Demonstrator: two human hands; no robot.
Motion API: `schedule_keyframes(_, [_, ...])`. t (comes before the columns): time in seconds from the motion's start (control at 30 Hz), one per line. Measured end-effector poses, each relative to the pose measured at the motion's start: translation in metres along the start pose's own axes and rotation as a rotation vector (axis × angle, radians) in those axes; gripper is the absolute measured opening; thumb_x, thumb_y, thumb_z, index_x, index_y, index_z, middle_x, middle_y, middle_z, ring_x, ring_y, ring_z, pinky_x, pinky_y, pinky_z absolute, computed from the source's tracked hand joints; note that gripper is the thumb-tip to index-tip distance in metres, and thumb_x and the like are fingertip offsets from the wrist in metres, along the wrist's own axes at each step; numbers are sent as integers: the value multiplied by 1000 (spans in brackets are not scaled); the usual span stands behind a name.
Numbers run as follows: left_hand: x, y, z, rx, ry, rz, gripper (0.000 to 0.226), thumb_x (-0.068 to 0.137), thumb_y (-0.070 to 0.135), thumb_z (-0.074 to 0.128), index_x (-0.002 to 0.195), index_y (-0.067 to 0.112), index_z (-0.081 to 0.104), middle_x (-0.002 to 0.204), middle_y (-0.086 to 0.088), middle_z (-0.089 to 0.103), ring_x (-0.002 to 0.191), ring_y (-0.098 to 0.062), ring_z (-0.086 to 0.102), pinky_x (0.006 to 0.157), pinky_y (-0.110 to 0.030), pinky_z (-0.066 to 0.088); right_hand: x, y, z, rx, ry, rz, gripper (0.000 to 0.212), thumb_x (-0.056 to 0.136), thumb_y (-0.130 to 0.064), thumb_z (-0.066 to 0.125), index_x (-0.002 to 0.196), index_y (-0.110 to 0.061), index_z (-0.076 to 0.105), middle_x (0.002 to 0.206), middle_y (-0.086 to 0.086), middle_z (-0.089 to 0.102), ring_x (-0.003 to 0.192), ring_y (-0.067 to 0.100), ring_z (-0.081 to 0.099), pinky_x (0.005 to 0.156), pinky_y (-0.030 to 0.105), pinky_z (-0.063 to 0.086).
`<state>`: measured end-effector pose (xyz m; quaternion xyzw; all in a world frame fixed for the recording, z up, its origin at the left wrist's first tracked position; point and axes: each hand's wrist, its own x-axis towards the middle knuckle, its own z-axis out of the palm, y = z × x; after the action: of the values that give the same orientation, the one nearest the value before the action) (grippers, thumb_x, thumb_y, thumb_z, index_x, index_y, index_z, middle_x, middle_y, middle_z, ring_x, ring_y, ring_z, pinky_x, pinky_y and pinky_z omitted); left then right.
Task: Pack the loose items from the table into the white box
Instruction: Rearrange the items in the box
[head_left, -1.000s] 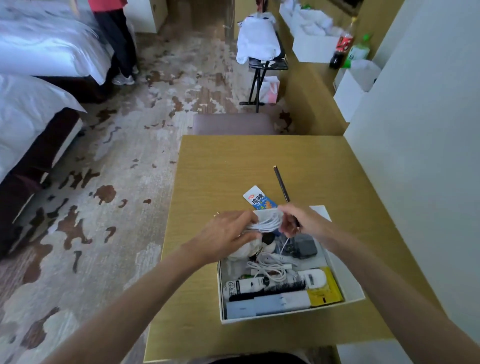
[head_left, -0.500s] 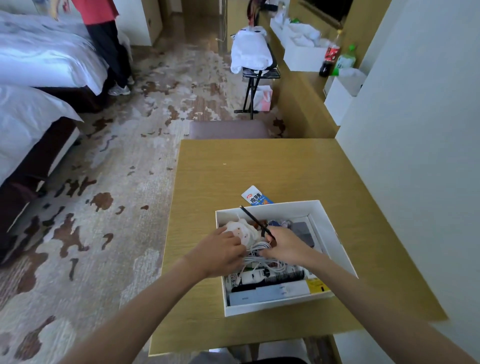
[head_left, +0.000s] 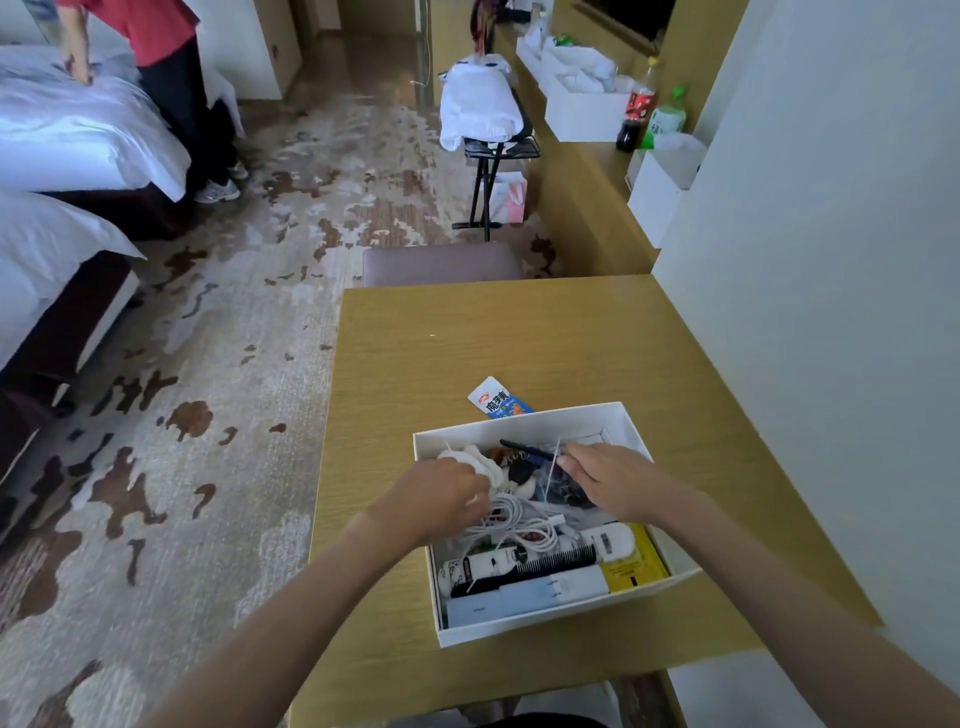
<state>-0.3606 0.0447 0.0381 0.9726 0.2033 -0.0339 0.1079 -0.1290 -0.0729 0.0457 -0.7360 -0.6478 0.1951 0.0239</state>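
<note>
Both hands are now working inside the white box (head_left: 524, 626), where a second ago they were raised above it, stretching a bundle of white cable (head_left: 519, 522) between them. That bundle is now lying in the middle of the box, so this item is judged packed. The left hand (head_left: 434, 499) is pressing down at the cable's left edge with fingers curled; whether its grip is pinching a loop or only tamping cannot be told. The right hand (head_left: 613, 478) is lying palm down and fairly flat over a dark item in clear wrap, its grip looking spread, not pinching. The thin dark stick (head_left: 524, 451) that lay on the surface beyond the box a second ago is now resting across the contents at the far end.

One flat packet (head_left: 500, 402), white and blue with printed characters, is lying on the surface just outside the far wall, touching or nearly touching it. It looks like the last loose item, so the task is judged nearly done.

Contents are looking mixed: soft springy cord in loose coils, a stiff black comb (head_left: 556, 564) with fine teeth, a smooth white tube, a pale rectangular carton, a glossy yellow pack. The box is rigid white card with upright walls; the surface is matte wood grain.
</note>
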Motion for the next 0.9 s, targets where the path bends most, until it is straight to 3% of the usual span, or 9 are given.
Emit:
schedule_keyframes(0.07, [-1,-8,-9,-128,112,-30,26,95,36,43,100,22,64,99,2,67,93,-18,59,68,-28,39,-1,7,0,-85,-59,-31,22,104,-31,28,87,-22,40,76,-2,53,62,11,45,57,32,36])
schedule_keyframes(0.17, [3,-16,-22,-229,245,-98,21,95,33,46,102,23,64,97,6,67,88,-15,60,68,-32,50,6,13,5,-128,-95,-79,16,102,-23,33,97,-20,47,90,4,56,67,15,48,59,34,36])
schedule_keyframes(0.27, [9,-21,-26,-293,360,-148,17,94,28,50,101,23,64,94,8,67,86,-12,59,65,-33,53,17,13,16,-112,-126,-131,20,101,-22,40,111,-18,57,106,4,60,92,21,55,72,36,45])
schedule_keyframes(0.37, [13,-25,-22,-291,431,-158,14,92,23,53,100,21,65,99,6,67,94,-14,58,67,-31,50,24,9,29,-25,-104,-152,19,98,-17,46,109,-15,61,111,3,59,96,21,57,78,38,48])
schedule_keyframes(0.5, [12,-30,-16,-201,425,-139,20,89,19,54,107,18,61,110,4,64,104,-19,55,76,-33,49,19,13,25,221,184,-72,10,98,-14,50,100,-18,59,97,-3,56,83,13,53,74,29,43])
schedule_keyframes(0.57, [10,-32,-12,-170,376,-116,25,90,20,52,114,18,58,116,4,62,108,-18,55,80,-35,49,9,16,16,287,357,-59,11,96,-14,54,104,-15,62,97,-3,60,85,7,53,73,19,39])
schedule_keyframes(0.63, [9,-32,-6,-186,347,-99,28,91,19,50,118,16,58,119,2,62,111,-19,54,83,-37,50,-4,18,6,290,416,-114,15,95,-15,56,108,-15,63,98,-6,59,87,4,54,74,16,40])
schedule_keyframes(0.77, [10,-31,-1,-226,377,-117,29,91,11,49,119,12,60,123,-3,61,113,-23,54,88,-41,50,-29,11,3,175,192,-253,21,95,-21,55,114,-24,63,101,-16,55,85,-2,52,72,15,42])
schedule_keyframes(0.9, [11,-29,1,-229,397,-128,28,91,9,52,116,12,64,120,-3,64,112,-23,56,90,-42,50,-31,-9,30,39,17,-359,27,97,-29,47,118,-25,62,112,-10,59,93,4,54,76,20,42])
